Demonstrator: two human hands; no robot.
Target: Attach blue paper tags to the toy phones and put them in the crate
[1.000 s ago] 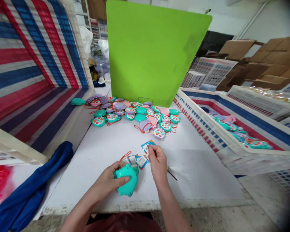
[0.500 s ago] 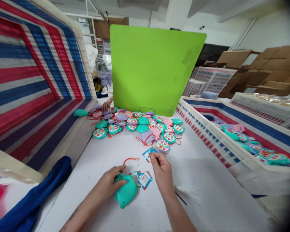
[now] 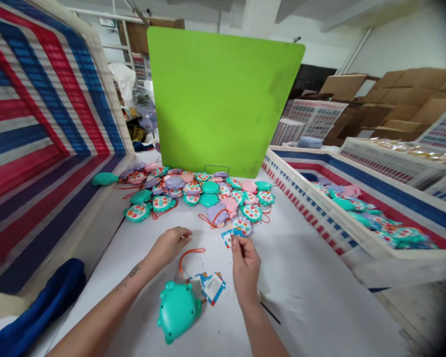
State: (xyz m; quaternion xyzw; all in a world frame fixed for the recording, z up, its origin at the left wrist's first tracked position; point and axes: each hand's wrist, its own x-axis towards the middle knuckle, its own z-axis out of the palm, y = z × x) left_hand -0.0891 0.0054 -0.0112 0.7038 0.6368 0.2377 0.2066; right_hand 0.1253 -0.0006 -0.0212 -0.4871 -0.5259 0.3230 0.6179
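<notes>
My right hand (image 3: 246,263) pinches a small blue-and-white card (image 3: 227,239) by its edge above the white table. My left hand (image 3: 172,244) is in the air to the left, fingers loosely bent and apart, holding nothing. Below it a teal animal-shaped toy (image 3: 178,310) lies shell side up, with an orange cord loop (image 3: 190,252) behind it. Beside the toy, on its right, lie more printed cards (image 3: 212,287), overlapping. Beyond my hands spreads a pile of teal, pink and purple toys, a purple toy (image 3: 217,215) among the nearest.
A green board (image 3: 223,104) stands behind the pile. At the left is a large striped-lined crate (image 3: 113,99) on its side, with blue cloth (image 3: 55,302) before it. On the right a white crate (image 3: 305,208) holds more toys. A thin dark stick (image 3: 270,313) lies near my right wrist.
My left hand has let go of the teal toy and moved forward. My right hand still holds the card. Another person's hand at the back left of the pile is gone from view.
</notes>
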